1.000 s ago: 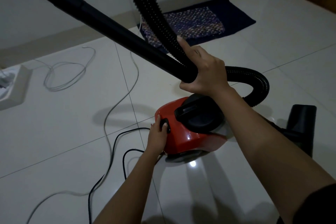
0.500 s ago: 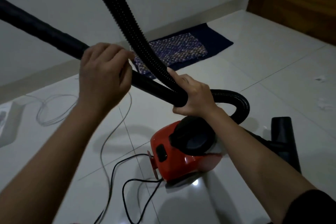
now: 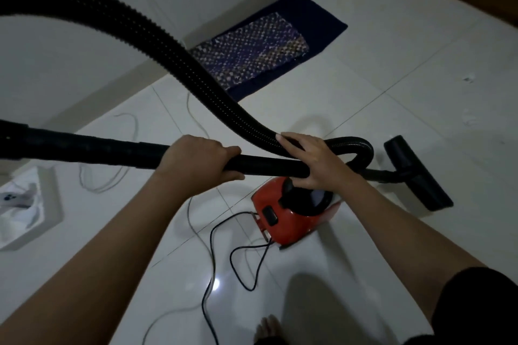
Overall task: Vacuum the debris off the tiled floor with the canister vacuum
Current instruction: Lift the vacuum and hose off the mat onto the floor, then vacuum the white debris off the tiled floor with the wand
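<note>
A small red canister vacuum (image 3: 294,224) sits on the white tiled floor (image 3: 364,109) below my hands. My left hand (image 3: 200,161) is wrapped around the black rigid wand (image 3: 92,152), which runs off to the left. My right hand (image 3: 311,159) grips the wand's end where the ribbed black hose (image 3: 173,56) joins it. The hose loops up to the left and curls down to the canister at the right. The black floor nozzle (image 3: 414,171) lies on the tiles right of the canister. Small pale debris specks (image 3: 468,80) lie at the far right.
A black power cord (image 3: 224,244) and a thin white cable (image 3: 193,221) snake across the floor near the canister. A white box (image 3: 42,210) lies at the left. A dark blue patterned mat (image 3: 260,50) lies by the wall. My bare foot (image 3: 267,328) shows at the bottom.
My left hand went from the canister's switch up to the wand and now grips it close to my right hand. The wand has dropped to nearly level. The view has tilted downward.
</note>
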Tool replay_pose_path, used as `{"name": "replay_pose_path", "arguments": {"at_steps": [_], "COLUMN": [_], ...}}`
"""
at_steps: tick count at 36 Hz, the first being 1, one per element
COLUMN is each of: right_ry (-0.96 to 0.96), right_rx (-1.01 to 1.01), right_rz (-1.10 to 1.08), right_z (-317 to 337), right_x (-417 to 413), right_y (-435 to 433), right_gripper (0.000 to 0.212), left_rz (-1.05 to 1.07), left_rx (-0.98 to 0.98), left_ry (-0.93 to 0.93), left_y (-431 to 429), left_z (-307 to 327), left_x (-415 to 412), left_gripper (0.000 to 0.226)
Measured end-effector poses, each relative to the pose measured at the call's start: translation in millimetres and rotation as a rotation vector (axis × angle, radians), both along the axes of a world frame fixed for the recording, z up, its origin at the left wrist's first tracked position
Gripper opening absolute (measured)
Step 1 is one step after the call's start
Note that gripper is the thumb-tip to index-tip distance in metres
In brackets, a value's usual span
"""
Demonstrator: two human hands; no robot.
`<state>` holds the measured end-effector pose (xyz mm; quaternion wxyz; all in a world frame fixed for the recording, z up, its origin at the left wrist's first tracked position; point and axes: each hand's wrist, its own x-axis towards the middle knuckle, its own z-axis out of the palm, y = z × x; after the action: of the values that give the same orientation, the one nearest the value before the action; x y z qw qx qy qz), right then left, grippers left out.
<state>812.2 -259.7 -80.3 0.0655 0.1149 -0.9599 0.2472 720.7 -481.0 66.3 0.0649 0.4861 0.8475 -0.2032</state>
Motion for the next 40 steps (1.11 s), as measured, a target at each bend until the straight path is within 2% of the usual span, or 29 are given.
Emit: {"name": "replay_pose_path", "arguments": {"at_steps": [7,13,17,22,27,31,35,37,40], "right_ry": [-0.227,-0.32,-0.394,-0.483,-0.418,-0.439,-0.495,-0.538,-0.569], "right_rx": [-0.112,-0.298,-0.238,-0.538,-0.901,-1.002,-1.053,-1.109,-1.266], "right_rz": [-0.196,-0.439,-0.566,-0.744,-1.126,-1.374,-1.502,-1.54,-1.574], "right_z": [36,68,83,102,122,128,124,118,113], "right_x": [20,41,58,85,102,107,105,101,94], "right_y": [-16,-33,-45,-46,-55,-53,-46,-41,-31], "right_gripper": [0.108,0.095,0.081,0.069,0.05,0.039,0.022,0.024,0.038], "left_rz": [0.129,0.238,0.31,0.382,0.414,0.405,0.379,0.384,0.419], "left_rx": [0.016,0.051,0.052,0.063,0.029,-0.005,-0.027,-0.042,-0.062], "left_ry": [-0.112,-0.222,-0.346,-0.517,-0.653,-0.678,-0.658,-0.655,-0.666], "left_y": [0,15,32,44,61,72,85,91,100], "left_z": [29,48,57,64,73,77,74,70,64], "left_x": [11,35,59,81,98,112,121,124,126], "left_gripper": [0.05,0.049,0.044,0.044,0.042,0.039,0.036,0.034,0.032]}}
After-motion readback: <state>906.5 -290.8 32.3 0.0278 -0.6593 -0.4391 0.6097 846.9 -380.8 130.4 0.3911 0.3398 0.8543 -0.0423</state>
